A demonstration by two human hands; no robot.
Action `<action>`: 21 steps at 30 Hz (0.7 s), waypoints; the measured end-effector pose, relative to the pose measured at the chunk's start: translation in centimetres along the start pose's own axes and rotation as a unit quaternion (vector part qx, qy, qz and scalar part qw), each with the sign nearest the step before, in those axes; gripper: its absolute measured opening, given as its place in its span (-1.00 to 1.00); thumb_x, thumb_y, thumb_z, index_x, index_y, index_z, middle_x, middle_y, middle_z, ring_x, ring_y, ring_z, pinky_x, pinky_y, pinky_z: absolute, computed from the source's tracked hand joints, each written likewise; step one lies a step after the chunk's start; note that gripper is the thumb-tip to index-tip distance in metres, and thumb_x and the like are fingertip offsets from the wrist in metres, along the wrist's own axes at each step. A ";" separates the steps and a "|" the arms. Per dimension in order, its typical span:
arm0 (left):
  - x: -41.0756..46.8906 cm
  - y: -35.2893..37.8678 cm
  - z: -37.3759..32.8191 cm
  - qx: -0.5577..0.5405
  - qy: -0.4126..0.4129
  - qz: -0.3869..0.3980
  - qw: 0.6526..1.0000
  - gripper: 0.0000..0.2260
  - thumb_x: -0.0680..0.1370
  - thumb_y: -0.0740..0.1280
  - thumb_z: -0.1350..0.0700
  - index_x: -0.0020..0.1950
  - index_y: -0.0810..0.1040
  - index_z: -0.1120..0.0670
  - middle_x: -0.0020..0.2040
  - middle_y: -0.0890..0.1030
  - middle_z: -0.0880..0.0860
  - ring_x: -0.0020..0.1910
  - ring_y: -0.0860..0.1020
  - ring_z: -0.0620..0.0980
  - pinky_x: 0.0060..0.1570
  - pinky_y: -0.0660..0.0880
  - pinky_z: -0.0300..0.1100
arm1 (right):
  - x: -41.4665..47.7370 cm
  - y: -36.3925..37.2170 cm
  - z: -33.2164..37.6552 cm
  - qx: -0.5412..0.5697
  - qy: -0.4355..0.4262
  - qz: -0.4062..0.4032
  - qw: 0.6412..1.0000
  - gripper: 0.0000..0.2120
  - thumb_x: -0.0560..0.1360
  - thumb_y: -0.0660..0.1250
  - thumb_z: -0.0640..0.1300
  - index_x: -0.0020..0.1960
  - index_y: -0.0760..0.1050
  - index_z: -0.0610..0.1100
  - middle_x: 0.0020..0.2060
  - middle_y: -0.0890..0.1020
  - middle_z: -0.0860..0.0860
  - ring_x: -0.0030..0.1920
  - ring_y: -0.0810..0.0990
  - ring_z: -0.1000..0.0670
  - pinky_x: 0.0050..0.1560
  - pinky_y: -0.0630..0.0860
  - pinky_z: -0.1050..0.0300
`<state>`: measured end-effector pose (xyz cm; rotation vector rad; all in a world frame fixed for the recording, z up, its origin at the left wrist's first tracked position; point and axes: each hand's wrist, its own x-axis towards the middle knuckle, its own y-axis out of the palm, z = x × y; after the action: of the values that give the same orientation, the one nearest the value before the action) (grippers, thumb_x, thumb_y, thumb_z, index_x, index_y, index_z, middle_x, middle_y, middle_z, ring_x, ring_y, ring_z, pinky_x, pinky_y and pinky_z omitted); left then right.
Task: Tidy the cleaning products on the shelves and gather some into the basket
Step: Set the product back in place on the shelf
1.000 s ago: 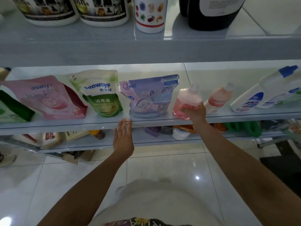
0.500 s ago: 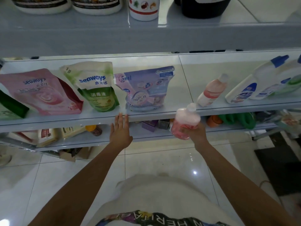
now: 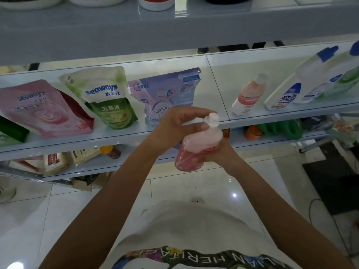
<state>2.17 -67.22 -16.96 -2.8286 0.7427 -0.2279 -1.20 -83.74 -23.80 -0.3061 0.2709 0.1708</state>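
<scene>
Pink bottle [image 3: 196, 150] could spill if the left hand [image 3: 172, 127] loosens the cap [image 3: 212, 118]; whether the cap is tight I cannot see well. It is held in front of the shelf [image 3: 215, 88], off it. The right hand [image 3: 223, 152] is clamped on its body at 3 o'clock, and the left hand pinches its neck at 10 o'clock.

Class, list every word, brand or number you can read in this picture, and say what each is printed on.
"seaways": pink pouch
"seaways 水卫仕" and "消毒液": green and white pouch
"BOFON" and "5": purple pouch
"HERITAGE": white shirt, upside down to the camera
Too blurred to read: the labels on the white bottles with blue caps, the pink bottle on the shelf and the pink pump bottle.
</scene>
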 end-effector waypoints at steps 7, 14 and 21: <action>-1.4 0.4 -0.9 0.077 0.047 -0.074 0.993 -0.66 0.40 0.36 -0.11 0.16 0.56 -0.12 0.01 0.63 0.17 0.01 0.47 0.01 0.02 0.40 -0.22 | -0.8 0.2 0.7 0.000 -0.007 -0.031 1.000 -0.44 0.16 0.63 -0.23 0.06 0.45 -0.06 -0.14 0.57 0.15 -0.10 0.56 0.17 -0.16 0.48 0.45; -2.1 0.4 -2.0 0.103 0.062 -0.091 0.989 -0.69 0.44 0.40 -0.03 0.18 0.54 -0.09 0.02 0.63 -0.07 0.00 0.48 -0.11 0.02 0.42 -0.27 | -1.2 1.0 2.6 -0.074 0.002 -0.036 0.997 -0.49 0.24 0.60 -0.08 0.01 0.34 0.03 -0.19 0.44 0.27 -0.18 0.49 0.24 -0.29 0.32 0.64; -1.4 -1.0 -4.1 0.005 0.056 -0.030 0.998 -0.74 0.53 0.34 0.29 0.22 0.54 0.18 0.07 0.63 -0.02 0.06 0.59 -0.23 0.06 0.50 -0.34 | -2.0 -0.1 4.2 -0.055 -0.019 -0.012 0.998 -0.54 0.22 0.61 -0.18 -0.03 0.43 -0.02 -0.21 0.53 0.18 -0.20 0.52 0.21 -0.25 0.44 0.51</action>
<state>0.57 -66.30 -12.85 -2.8507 0.6778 -0.4020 -2.12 -82.77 -19.35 -0.4142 0.2212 0.1679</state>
